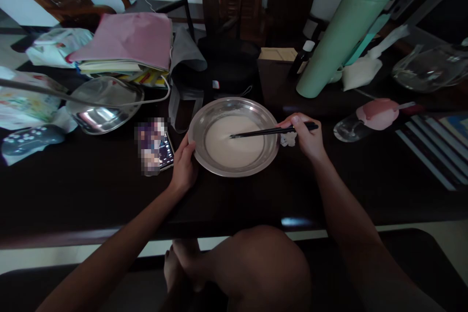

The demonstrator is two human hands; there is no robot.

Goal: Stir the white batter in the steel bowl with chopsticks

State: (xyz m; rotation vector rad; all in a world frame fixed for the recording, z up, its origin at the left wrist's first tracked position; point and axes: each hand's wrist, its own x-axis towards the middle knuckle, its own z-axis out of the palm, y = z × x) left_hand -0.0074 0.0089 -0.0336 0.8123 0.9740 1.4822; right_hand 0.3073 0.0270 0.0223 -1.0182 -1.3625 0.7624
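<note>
A round stainless steel basin (272,153) stands on the dark table, holding a pale, creamy liquid (234,151). My left hand (184,165) grips the basin's left rim, thumb over the edge. In my right hand (307,136) is a pair of black chopsticks (263,131), held near their thick ends on the basin's right side. Their tips dip into the liquid near its middle, where a small ripple shows. Just left of my left hand lies a phone (167,153) with its screen lit and partly pixelated.
Behind on the left are a metal bowl (106,107), a game controller (32,140) and a pink folder (127,36) on papers. To the right stand a tall green flask (336,39), a pink-lidded cup (378,113), a glass pot (420,70) and stacked books (435,151).
</note>
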